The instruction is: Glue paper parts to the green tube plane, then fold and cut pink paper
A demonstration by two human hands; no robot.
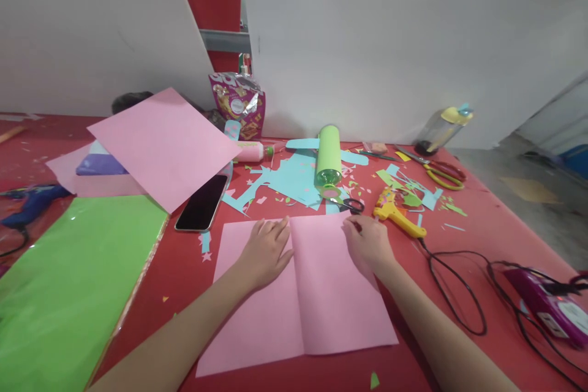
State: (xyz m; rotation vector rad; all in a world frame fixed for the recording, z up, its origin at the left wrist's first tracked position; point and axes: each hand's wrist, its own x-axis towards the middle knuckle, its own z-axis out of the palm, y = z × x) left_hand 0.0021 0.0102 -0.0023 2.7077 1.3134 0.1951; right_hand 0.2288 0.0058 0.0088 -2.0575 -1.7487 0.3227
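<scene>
A sheet of pink paper (340,300) with a crease down its middle lies unfolded on the red table before me. My left hand (267,252) rests flat on its left half, fingers spread, near the top edge and the crease. At the top right corner, my right hand (370,242) has its fingers curled in a pinch on the paper's edge. Just beyond that hand are small dark-handled scissors (353,205), and to its right lies a yellow glue gun (397,214). A green-wrapped bottle (329,156) with light-blue paper wings lies past the sheet.
Left are a phone (202,203), a loose pink sheet (168,147), a green paper pack (78,282) and a blue glue gun (37,203). Right are a purple power strip (551,306) with cords, large scissors (443,173) and a drink bottle (443,128). Blue scraps (298,177) lie behind.
</scene>
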